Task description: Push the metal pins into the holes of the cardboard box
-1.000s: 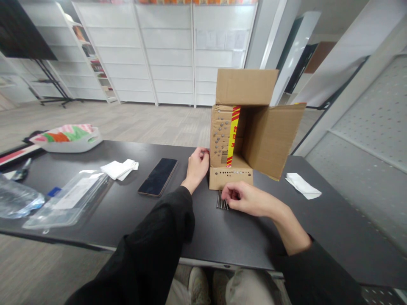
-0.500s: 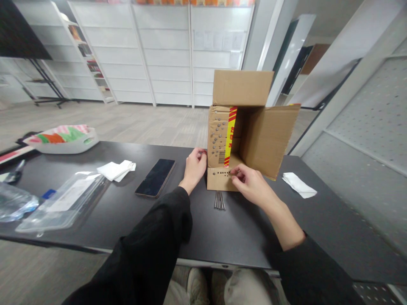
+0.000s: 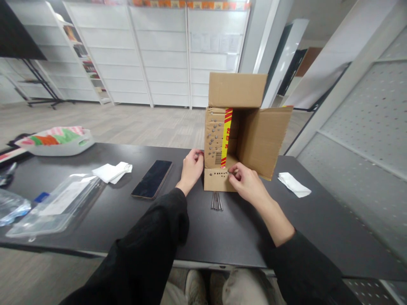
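An open cardboard box (image 3: pixel 243 90) stands on its side, its lower front flap (image 3: pixel 219 185) hanging towards me with a row of small dark holes. Several nail heads (image 3: pixel 215 137) dot its left front panel, beside yellow and red tape (image 3: pixel 226 137). My right hand (image 3: pixel 246 182) is closed in a pinch at the right end of the holes, on what looks like a nail mostly hidden by the fingers. At the box's left side, my left hand (image 3: pixel 191 168) has its fingers curled in; whatever they hold is hidden. Several long nails (image 3: pixel 216 201) lie side by side below the flap.
Left of the box on the dark table (image 3: pixel 203 241) are a phone (image 3: pixel 152 178), folded white tissues (image 3: pixel 112 171), a clear plastic case (image 3: pixel 57 205) and a white basket (image 3: pixel 59 148) with coloured cloth or wrapping. Another tissue (image 3: pixel 294 184) lies to the right.
The whole view has shifted slightly. Both hands keep their places at the box, the right still pinching at the holes.
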Demonstrator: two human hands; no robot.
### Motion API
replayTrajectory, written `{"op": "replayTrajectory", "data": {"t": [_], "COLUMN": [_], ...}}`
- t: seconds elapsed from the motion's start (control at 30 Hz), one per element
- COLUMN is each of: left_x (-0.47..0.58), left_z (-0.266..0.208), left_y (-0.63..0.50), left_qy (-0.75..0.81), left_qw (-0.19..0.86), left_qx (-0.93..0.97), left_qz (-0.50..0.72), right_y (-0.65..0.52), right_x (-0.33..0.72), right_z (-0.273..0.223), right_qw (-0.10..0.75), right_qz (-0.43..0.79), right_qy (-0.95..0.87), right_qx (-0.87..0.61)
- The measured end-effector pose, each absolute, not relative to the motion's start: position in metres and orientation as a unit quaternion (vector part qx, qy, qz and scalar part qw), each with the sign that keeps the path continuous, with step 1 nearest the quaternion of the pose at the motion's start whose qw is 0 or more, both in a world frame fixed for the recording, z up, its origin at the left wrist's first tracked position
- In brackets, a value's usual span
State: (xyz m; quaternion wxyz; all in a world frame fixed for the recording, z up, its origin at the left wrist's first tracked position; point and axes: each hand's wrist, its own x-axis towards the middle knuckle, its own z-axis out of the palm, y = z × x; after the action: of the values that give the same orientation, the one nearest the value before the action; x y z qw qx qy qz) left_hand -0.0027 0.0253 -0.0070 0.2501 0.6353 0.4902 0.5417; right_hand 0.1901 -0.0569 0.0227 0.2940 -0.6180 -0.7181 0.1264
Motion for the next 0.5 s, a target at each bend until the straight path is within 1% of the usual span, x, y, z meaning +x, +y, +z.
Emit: {"op": "replayTrajectory", "data": {"t": [0.37,0.5], "left_x": [-0.002,-0.002], "left_z": [-0.006,-0.006], "left_y": [0.026,0.025], "left_qy": [0.493,0.499], "left_qw": [0.256,0.255], "left_qx": [0.632,0.632], "left_qz": [0.54,0.535], "right_y": [-0.051,-0.051], "right_x": [0.187,0.185], "right_z": [0.014,0.011], "right_qw": [0.309,0.326], "right_qz": [0.123,0.116], "right_qy": [-0.716,-0.709], "right_qx": [-0.614,-0.615]}}
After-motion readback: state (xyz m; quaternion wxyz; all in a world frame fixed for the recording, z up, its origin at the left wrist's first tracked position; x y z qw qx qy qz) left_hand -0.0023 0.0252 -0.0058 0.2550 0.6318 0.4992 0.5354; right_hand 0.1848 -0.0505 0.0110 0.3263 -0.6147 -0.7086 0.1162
